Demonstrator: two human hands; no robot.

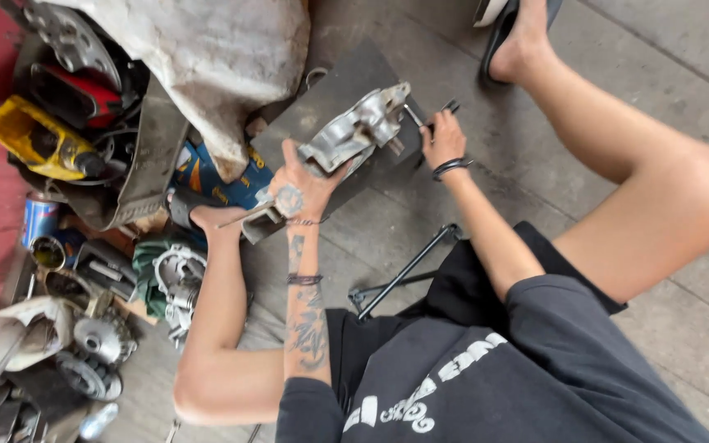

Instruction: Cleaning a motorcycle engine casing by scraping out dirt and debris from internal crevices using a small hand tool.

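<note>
Broadly, the concrete floor [666, 344] serves as the workbench: the person sits on it, one bare leg stretched toward the upper right of the frame. That leaves the space in front of the black shirt free for both arms.

Along the left edge lies a heap of engine parts [100, 344], with a yellow casing [38, 139] and a dirty cloth [215, 57] over it, close by but out of the work area. At upper centre a dark flat slab [322, 102] lies on the floor and appears to act as a firm base.

On it rests a grey cast-metal housing [359, 131], tilted toward the upper right. The tattooed left hand [305, 184] is clamped around its lower end, seemingly bracing it against turning. The right hand [443, 141], with a black band at the wrist, is clenched on a thin metal tool [414, 115] whose tip meets the housing's upper end.

A bare bent arm [211, 312] at lower left reaches toward a thin rod [244, 216]. Whose arm it is cannot be told.
</note>
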